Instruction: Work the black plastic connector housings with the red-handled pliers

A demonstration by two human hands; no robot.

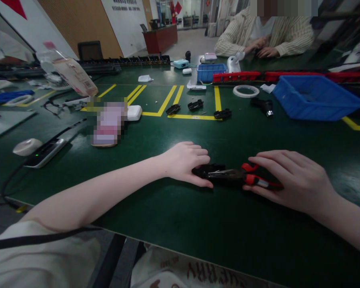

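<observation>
Pliers [234,176] lie partly hidden under left hand [184,162] and right hand [292,180].

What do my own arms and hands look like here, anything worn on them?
Both hands, left hand and right hand, are bare: no gloves, rings or watch show. Both forearms are uncovered. A pale cream short sleeve covers the left upper arm, with a thin black strap crossing it.

The table carried two blue plastic bins, a large one [315,98] and a small one [211,73]. There were three small black clips [195,105], one white tape ring [246,91], one pair of red-handled pliers [253,179] and one black part [208,171]. Four hands showed: the left hand [186,162], the right hand [291,178] and a co-worker's two hands [262,49].
</observation>
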